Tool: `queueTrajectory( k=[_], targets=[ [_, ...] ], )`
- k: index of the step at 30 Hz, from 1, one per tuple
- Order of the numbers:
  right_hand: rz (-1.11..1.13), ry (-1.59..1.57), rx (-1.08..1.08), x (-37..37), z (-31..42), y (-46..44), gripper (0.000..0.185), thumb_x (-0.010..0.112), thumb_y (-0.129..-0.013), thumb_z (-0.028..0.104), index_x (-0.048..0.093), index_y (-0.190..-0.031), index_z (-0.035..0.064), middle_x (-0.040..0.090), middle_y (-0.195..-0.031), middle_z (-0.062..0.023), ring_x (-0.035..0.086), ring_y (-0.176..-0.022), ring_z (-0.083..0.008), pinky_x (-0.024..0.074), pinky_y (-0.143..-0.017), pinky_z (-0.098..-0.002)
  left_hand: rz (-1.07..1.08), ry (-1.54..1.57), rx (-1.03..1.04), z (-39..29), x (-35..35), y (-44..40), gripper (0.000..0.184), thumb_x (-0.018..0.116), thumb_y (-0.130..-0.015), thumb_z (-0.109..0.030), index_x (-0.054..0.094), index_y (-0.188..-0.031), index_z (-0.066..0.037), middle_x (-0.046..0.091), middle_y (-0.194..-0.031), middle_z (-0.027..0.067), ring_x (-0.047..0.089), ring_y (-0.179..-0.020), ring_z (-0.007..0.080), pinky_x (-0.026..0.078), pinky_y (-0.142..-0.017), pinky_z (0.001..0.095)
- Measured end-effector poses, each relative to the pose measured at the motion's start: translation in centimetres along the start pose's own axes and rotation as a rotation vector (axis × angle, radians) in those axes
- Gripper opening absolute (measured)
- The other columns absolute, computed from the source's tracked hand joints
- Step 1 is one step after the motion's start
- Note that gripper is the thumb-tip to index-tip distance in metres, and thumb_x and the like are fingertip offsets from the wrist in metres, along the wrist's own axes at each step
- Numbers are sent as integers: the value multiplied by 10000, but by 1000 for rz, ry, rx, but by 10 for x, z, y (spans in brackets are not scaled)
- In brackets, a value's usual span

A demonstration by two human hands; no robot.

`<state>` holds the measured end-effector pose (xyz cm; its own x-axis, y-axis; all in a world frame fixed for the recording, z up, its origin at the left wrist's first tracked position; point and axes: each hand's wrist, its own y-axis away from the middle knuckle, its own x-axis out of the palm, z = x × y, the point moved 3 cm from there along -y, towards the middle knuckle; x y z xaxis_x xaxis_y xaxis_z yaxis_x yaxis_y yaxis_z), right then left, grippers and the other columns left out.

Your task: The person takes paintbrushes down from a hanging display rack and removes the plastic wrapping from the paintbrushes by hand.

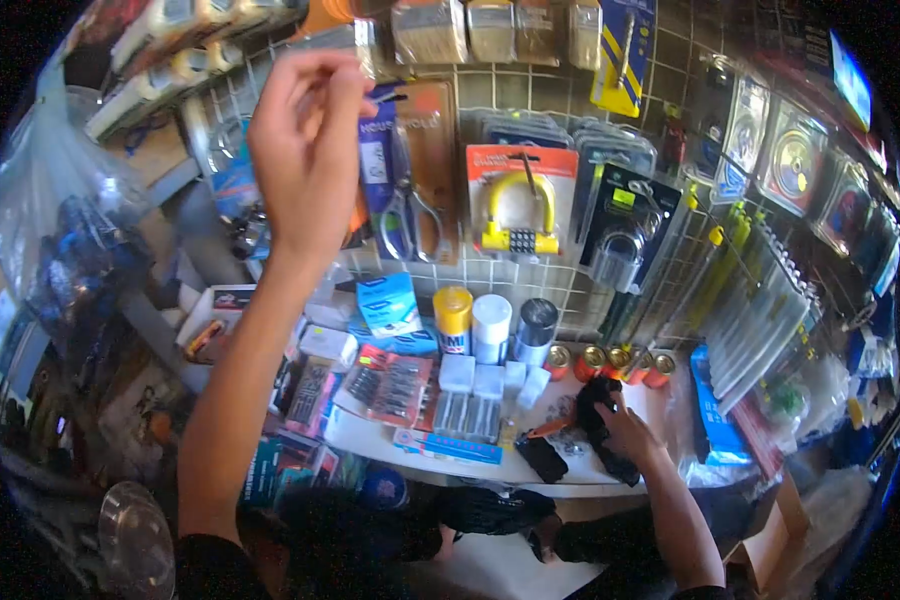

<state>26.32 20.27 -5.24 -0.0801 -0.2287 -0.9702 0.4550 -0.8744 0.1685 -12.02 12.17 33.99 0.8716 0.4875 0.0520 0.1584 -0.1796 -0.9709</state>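
Near the front edge of the white shelf (pixel 365 437), right of its middle, a small black case (pixel 542 458) lies flat, with a flat blue packet (pixel 450 447) to its left. Just beside the case, toward the shelf's right end, the right hand (pixel 630 430) rests on a black bundle (pixel 602 405), fingers spread; whether it grips cannot be told. Handling here looks unfinished: the bundle lies loose and rumpled, while its neighbours stand arranged.

Further in, small white boxes (pixel 457 374) sit in a group before three spray cans (pixel 491 328), and little red cans (pixel 590 362) form a row behind the bundle; this part seems settled.

Beyond the back edge, the left hand (pixel 310 150) is raised before the wire grid (pixel 545 100), beside the household scissors pack (pixel 410 180). Its fingers are curled, but whether they hold anything cannot be told. That pack, the yellow combination lock (pixel 520 240) and the carded padlock (pixel 625 250) already hang in place.
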Motion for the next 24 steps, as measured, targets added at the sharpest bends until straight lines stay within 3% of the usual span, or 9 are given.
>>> queueTrajectory(
  k=[4, 5, 8, 11, 16, 18, 20, 21, 24],
  targets=[
    [-164, -30, -63, -9, 3, 1, 418, 519, -845, 27, 517, -1259, 82, 415, -1340, -250, 633, -980, -416, 523, -875, -477, 2, -50, 8, -18, 17, -41, 168, 615, -917, -138, 573, -954, 20, 607, -765, 41, 581, -731, 99, 474, -653, 234],
    [-188, -112, -38, -15, 6, 6, 407, 517, -782, -46, 562, -1176, 46, 462, -1246, -266, 603, -1024, -439, 492, -904, -485, 12, -60, 19, -16, 19, -49, 168, 615, -917, -138, 573, -954, 20, 607, -765, 41, 581, -731, 99, 474, -653, 234],
    [-318, -118, -97, -17, 2, 14, 361, 523, -777, -49, 585, -1122, 40, 497, -1209, -252, 601, -1030, -429, 488, -898, -489, 108, -378, 173, -2, 37, -69, 291, 662, -885, -220, 554, -1006, 22, 616, -855, 94, 598, -779, 161, 492, -702, 287],
    [-416, -162, -171, -28, 1, 17, 338, 516, -764, -61, 600, -1077, 33, 532, -1178, -238, 592, -1051, -423, 485, -895, -491, 165, -707, 107, 12, 53, -82, 508, 669, -883, -375, 510, -1148, 29, 565, -1157, 166, 619, -976, 217, 481, -874, 361],
    [-479, -232, -207, -75, 20, 42, 282, 552, -780, -25, 591, -1052, 38, 568, -1136, -246, 618, -950, -433, 522, -818, -488, 181, -925, 208, 16, 37, -115, 445, 614, -904, -337, 527, -1144, 27, 558, -1177, 180, 593, -1060, 273, 472, -906, 404],
    [-498, -287, -188, -89, 24, 52, 272, 571, -769, -32, 598, -1032, 32, 570, -1136, -241, 619, -949, -439, 525, -811, -493, 102, -971, 168, 21, 17, -127, 374, 599, -880, -350, 556, -1044, -17, 611, -1048, 176, 608, -999, 353, 474, -859, 446],
    [-482, -256, -177, -101, 29, 59, 302, 605, -753, -32, 606, -1047, 35, 572, -1149, -222, 628, -954, -435, 529, -808, -499, 208, -1157, -1, 20, -4, -132, 338, 602, -870, -334, 560, -1004, -26, 643, -1010, 170, 629, -926, 357, 480, -816, 462],
    [-395, -380, -126, -106, 32, 62, 317, 576, -784, -7, 618, -1095, 37, 576, -1179, -174, 588, -1089, -385, 494, -901, -461, 264, -1228, -106, 28, -18, -136, 462, 628, -853, -412, 566, -1057, -1, 654, -1057, 219, 638, -953, 372, 484, -834, 447],
    [-346, -385, -218, -92, 21, 52, 326, 585, -797, 10, 618, -1119, 50, 580, -1174, -171, 596, -1074, -381, 495, -895, -457, 247, -1255, -188, 62, -48, -129, 688, 666, -805, -547, 555, -1123, 53, 639, -1104, 273, 634, -1035, 363, 492, -848, 424]
  ],
)
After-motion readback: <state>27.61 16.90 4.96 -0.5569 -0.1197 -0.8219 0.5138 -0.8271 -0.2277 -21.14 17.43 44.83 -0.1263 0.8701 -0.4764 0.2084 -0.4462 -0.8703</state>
